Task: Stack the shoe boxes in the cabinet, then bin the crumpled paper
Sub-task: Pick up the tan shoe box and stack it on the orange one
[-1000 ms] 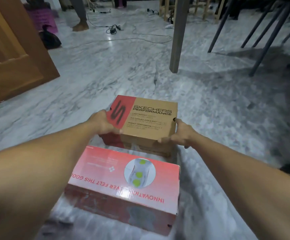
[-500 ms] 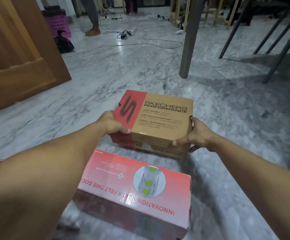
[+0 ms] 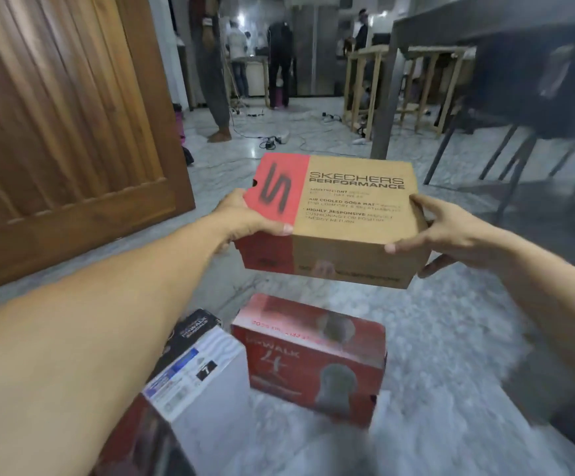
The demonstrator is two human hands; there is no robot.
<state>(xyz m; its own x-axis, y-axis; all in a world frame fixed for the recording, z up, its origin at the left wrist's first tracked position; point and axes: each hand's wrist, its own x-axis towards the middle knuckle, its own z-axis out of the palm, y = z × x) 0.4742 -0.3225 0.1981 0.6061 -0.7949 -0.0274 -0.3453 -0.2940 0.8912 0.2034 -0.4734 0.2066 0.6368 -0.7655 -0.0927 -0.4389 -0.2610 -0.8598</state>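
Box (image 3: 344, 214) off the floor, above red box (image 3: 308, 355), both hands pinching its ends: left hand (image 3: 244, 218), right hand (image 3: 447, 231). I'd keep it level, lid pressed, swing toward wooden door (image 3: 66, 125).

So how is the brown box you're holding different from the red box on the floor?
The brown Skechers box is up in the air, gripped by the left hand and right hand; the red box lies on the marble floor, untouched. The brown one is plain cardboard with a red stripe; the red one is red all over. Both are closed shoe boxes.
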